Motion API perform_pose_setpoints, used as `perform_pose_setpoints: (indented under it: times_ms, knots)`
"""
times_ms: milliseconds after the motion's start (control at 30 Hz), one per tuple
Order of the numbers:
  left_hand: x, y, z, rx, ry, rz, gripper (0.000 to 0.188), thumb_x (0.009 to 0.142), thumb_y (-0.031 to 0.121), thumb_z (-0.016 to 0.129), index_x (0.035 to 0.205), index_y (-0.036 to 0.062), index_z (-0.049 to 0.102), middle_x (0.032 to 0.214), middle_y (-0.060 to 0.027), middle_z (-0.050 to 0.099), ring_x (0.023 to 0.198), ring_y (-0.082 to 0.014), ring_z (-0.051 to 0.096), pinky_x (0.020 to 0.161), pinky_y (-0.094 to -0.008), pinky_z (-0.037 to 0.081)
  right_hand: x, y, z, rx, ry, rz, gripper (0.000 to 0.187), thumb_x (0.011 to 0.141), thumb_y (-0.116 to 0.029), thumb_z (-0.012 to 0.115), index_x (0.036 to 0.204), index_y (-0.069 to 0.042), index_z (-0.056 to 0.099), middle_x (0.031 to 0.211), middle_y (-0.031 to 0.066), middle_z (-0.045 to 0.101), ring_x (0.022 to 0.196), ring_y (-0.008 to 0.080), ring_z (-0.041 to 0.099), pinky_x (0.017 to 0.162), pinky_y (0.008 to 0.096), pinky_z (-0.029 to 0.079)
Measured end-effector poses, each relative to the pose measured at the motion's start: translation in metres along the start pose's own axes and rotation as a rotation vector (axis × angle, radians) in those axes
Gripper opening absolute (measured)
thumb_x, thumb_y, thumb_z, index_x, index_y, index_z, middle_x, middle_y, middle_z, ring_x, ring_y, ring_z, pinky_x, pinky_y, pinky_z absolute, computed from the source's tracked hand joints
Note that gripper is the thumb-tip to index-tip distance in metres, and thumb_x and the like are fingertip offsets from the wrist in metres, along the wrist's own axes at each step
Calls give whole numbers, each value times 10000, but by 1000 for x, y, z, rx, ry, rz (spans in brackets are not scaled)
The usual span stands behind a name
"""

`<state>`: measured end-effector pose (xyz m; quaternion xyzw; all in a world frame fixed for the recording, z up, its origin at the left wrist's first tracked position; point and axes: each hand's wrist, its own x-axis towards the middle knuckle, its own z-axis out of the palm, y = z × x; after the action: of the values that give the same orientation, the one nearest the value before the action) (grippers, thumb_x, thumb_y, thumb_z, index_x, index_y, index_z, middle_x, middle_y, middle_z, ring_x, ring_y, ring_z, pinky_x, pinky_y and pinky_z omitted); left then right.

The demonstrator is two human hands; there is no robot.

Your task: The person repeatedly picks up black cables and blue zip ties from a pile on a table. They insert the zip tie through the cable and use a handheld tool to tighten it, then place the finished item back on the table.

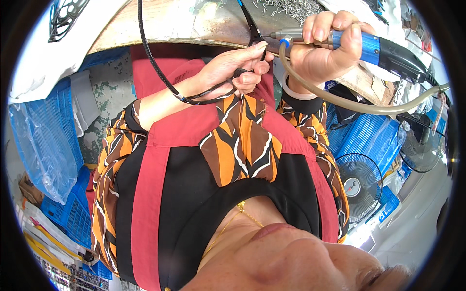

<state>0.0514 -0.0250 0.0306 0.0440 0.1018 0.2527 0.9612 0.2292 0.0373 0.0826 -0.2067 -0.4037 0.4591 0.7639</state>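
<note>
Pinched in the fingers of my left hand (242, 70) is a black spectacle frame (255, 35). Its long thin parts loop up to the picture's top edge and back past my wrist. My right hand (332, 51) wraps round a blue and black powered screwdriver (370, 48), held level with its silver nose pointing left. The driver's thin tip reaches the frame at a corner just above my left fingertips; whether a screw sits there is too small to tell. A beige hose (335, 99) joins the nose at a blue fitting and curves away right.
The worn bench edge (160, 36) runs ahead of my hands, with a heap of small metal screws (286, 7) on it. White cloth (53, 53) hangs at the left, near blue crates (73, 208). Fans (359, 189) and more blue crates stand at the right.
</note>
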Motion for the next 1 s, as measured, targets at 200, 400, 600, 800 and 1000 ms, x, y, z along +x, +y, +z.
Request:
perform_pose_setpoints:
  times_ms: [200, 400, 600, 800, 1000]
  knots:
    - [-2, 1, -1, 49, -39, 17, 336, 1088, 382, 452, 1101, 62, 552, 762, 48, 458, 512, -13, 374, 453, -187, 274, -6, 5, 6, -59, -52, -17, 199, 946, -182, 564, 1136, -224, 528, 843, 35, 548, 517, 114, 470, 415, 259, 371]
    - [0, 6, -5, -55, -87, -19, 344, 1099, 380, 416, 1074, 60, 540, 714, 59, 446, 476, 2, 381, 405, -167, 254, -1, 28, 21, 82, -254, 25, 103, 984, -100, 518, 1069, -152, 490, 798, 22, 475, 535, 120, 434, 458, 246, 378]
    - [-12, 8, 12, 121, 83, 35, 327, 1097, 357, 422, 1131, 48, 520, 700, 20, 496, 462, -41, 407, 378, -200, 294, 30, 16, 9, 43, 120, 22, 113, 992, -123, 538, 1102, -128, 513, 781, 18, 500, 553, 106, 465, 460, 231, 381]
    - [-5, 28, 30, 408, 285, 989, 284, 1066, 286, 519, 1216, 48, 555, 880, -71, 602, 735, -166, 585, 628, -278, 482, 69, 22, -16, 45, 248, 20, 96, 990, -145, 596, 942, -114, 519, 789, -2, 478, 617, 108, 490, 527, 242, 398]
    - [4, 42, 19, 1485, 125, 1862, 136, 926, 3, 664, 1062, 6, 656, 956, -101, 630, 784, -194, 642, 677, -294, 538, 69, 35, -19, -41, 262, 20, 125, 1007, -173, 577, 914, -109, 524, 730, 1, 478, 582, 115, 499, 504, 245, 406]
